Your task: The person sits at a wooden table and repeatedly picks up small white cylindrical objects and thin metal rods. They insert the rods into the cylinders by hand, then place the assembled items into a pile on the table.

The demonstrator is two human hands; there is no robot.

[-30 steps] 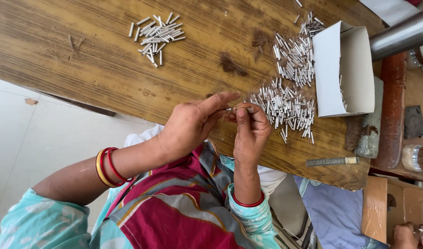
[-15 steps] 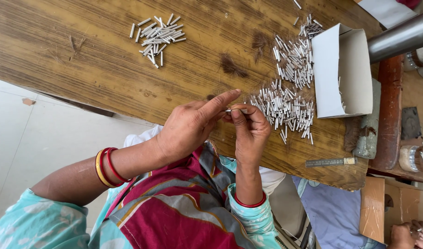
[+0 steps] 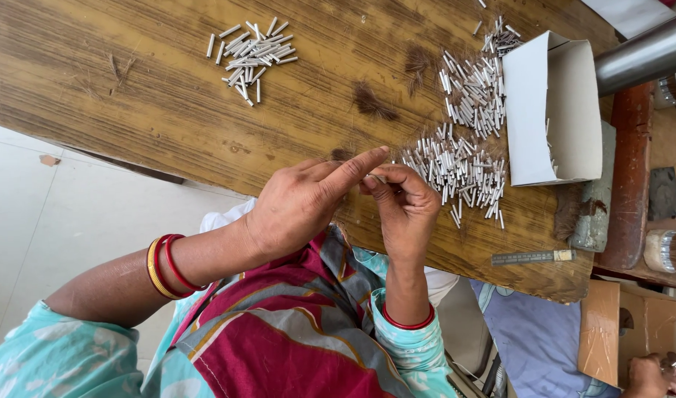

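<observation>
Two hands meeting over a wooden table (image 3: 131, 96).
Left hand (image 3: 297, 206) and right hand (image 3: 404, 210) pinch one small metal tube (image 3: 376, 177) between fingertips, beside the big tube pile (image 3: 456, 166) and white box (image 3: 555, 110).

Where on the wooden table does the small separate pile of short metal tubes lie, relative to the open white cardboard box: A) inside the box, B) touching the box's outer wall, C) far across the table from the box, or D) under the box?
C: the small pile of metal tubes lies far across the wooden table from the white cardboard box, well apart from it.
</observation>
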